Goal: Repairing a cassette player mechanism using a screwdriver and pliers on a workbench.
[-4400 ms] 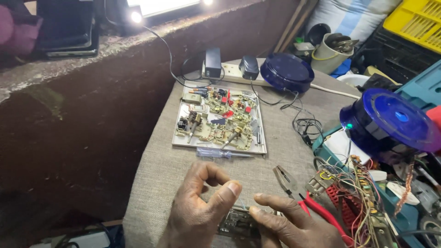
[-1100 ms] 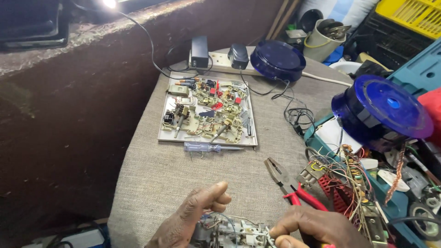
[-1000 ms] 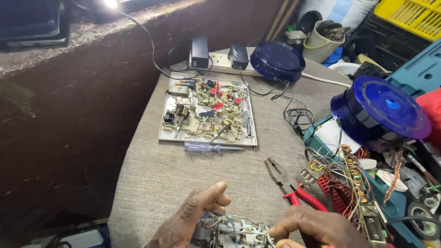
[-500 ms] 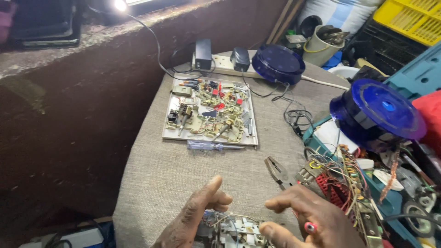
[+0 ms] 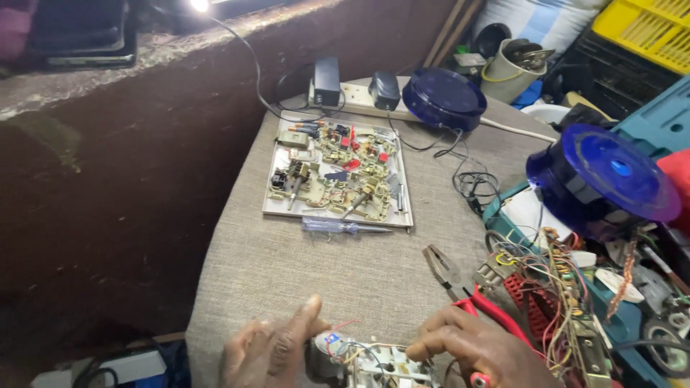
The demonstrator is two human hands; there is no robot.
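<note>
We are gripping a small wired circuit assembly at the near edge of the cloth-covered surface — our left hand is curling round its left end, thumb raised. Our right hand is pinching its right side with fingers closed, red-handled pliers lying just beside.

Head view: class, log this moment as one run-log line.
left hand: grips small wired assembly | right hand: fingertips on assembly, red-tipped tool in hand | pliers: beside right hand | tray of parts: untouched
</note>
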